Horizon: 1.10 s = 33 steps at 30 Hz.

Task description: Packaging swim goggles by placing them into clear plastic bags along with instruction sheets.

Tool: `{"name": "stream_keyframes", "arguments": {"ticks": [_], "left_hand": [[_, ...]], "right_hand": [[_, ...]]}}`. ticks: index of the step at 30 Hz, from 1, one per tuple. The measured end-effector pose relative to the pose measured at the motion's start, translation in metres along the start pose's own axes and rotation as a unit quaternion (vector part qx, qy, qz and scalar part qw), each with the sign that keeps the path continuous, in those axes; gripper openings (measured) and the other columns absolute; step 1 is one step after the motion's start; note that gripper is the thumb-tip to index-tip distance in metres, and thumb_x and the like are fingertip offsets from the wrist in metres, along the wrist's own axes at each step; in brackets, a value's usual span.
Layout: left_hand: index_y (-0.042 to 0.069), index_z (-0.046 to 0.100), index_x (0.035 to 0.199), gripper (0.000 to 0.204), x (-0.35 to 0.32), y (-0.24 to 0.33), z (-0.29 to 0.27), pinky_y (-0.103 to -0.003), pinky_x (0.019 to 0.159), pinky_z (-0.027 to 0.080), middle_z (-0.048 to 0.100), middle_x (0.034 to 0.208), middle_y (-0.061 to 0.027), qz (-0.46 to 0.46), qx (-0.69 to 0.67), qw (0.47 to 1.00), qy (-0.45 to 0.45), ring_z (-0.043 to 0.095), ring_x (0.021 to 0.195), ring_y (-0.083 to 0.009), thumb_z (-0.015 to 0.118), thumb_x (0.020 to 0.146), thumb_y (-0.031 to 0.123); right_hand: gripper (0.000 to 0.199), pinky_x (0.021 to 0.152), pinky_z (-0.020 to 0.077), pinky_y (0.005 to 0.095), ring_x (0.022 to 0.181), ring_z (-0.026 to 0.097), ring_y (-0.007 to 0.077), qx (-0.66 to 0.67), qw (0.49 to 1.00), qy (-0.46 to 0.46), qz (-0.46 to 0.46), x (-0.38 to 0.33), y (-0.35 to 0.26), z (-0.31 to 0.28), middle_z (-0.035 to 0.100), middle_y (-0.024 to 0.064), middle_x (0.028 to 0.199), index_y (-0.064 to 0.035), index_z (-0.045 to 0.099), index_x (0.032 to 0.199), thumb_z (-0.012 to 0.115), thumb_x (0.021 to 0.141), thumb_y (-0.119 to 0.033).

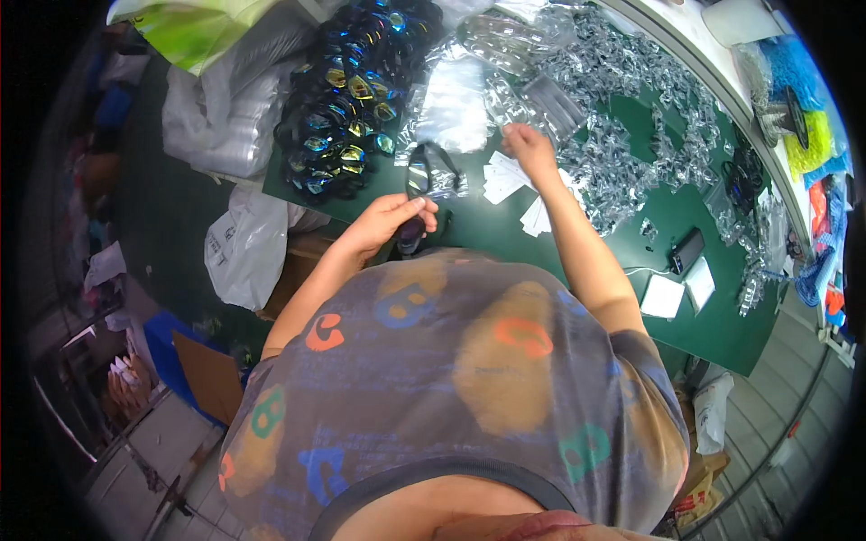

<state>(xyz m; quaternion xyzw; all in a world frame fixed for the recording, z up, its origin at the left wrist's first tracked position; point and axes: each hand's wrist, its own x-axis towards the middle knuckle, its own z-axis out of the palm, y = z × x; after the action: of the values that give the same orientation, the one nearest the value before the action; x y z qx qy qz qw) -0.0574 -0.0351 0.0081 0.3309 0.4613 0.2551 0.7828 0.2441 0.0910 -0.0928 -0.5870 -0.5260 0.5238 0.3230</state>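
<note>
Black swim goggles (410, 233) are held in the closed fingers of my left hand (390, 221), close to the table's front edge. Their dark strap (435, 165) loops up beyond the fingers, over clear plastic. Farther right, my right hand (532, 151) is closed in a pinch beside clear plastic pieces (505, 101); what its fingertips hold, if anything, is too small to make out. Beyond my left hand lies a heap of dark goggles with shiny mirrored lenses (352, 153). A stack of clear plastic bags (454, 104) lies between the heap and my right hand.
White paper slips (503, 178) lie below my right hand on the green table (713, 329). Small clear plastic parts (618, 144) cover its right side. A black box-shaped device (687, 250) and white pads (662, 296) sit near the right front. Wrapped bundles (225, 126) stand at left.
</note>
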Motion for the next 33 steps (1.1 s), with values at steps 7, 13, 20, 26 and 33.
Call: {"name": "stream_keyframes", "arguments": {"ticks": [7, 13, 20, 26, 33], "left_hand": [[-0.002, 0.058, 0.129, 0.036, 0.012, -0.005, 0.001, -0.026, 0.077, 0.047, 0.061, 0.085, -0.0010, 0.062, 0.014, 0.993, 0.104, 0.059, 0.081, -0.0123, 0.048, 0.107, 0.024], [-0.001, 0.059, 0.129, 0.036, 0.012, -0.005, 0.000, -0.026, 0.076, 0.047, 0.061, 0.085, -0.0011, 0.089, -0.031, 0.989, 0.113, 0.059, 0.082, -0.0130, 0.050, 0.106, 0.025], [-0.001, 0.059, 0.128, 0.036, 0.021, -0.001, 0.002, -0.027, 0.077, 0.048, 0.061, 0.085, -0.0008, 0.084, -0.057, 0.990, 0.101, 0.060, 0.082, -0.0131, 0.052, 0.105, 0.025], [-0.001, 0.060, 0.127, 0.034, 0.021, -0.002, 0.005, -0.027, 0.077, 0.048, 0.061, 0.086, -0.0008, 0.091, -0.061, 0.988, 0.111, 0.060, 0.082, -0.0129, 0.053, 0.105, 0.025], [-0.001, 0.060, 0.127, 0.035, 0.020, 0.001, 0.016, -0.027, 0.077, 0.047, 0.061, 0.085, -0.0006, 0.064, -0.013, 0.994, 0.092, 0.060, 0.082, -0.0126, 0.054, 0.104, 0.025]], "right_hand": [[0.039, 0.085, 0.0541, 0.0478, 0.098, 0.069, 0.0374, -0.505, 0.863, -0.025, 0.000, 0.079, 0.029, -0.015, 0.073, 0.0167, 0.105, -0.0115, 0.074, 0.105, 0.064, 0.089, -0.046], [0.036, 0.086, 0.0539, 0.0467, 0.100, 0.069, 0.0353, -0.527, 0.845, -0.094, 0.003, 0.090, 0.029, -0.010, 0.073, 0.0165, 0.106, -0.0104, 0.073, 0.104, 0.064, 0.090, -0.042], [0.034, 0.084, 0.0563, 0.0441, 0.098, 0.071, 0.0335, -0.536, 0.837, -0.074, -0.077, 0.081, 0.030, -0.012, 0.074, 0.0173, 0.104, -0.0067, 0.076, 0.097, 0.064, 0.089, -0.038], [0.034, 0.082, 0.0564, 0.0437, 0.100, 0.071, 0.0317, -0.620, 0.766, -0.169, -0.035, 0.056, -0.024, -0.018, 0.074, 0.0157, 0.106, -0.0079, 0.073, 0.104, 0.057, 0.094, -0.036], [0.051, 0.085, 0.0542, 0.0476, 0.097, 0.070, 0.0372, -0.510, 0.858, -0.058, 0.006, 0.074, 0.007, -0.044, 0.073, 0.0187, 0.104, -0.0060, 0.073, 0.108, 0.059, 0.089, -0.051]]}}
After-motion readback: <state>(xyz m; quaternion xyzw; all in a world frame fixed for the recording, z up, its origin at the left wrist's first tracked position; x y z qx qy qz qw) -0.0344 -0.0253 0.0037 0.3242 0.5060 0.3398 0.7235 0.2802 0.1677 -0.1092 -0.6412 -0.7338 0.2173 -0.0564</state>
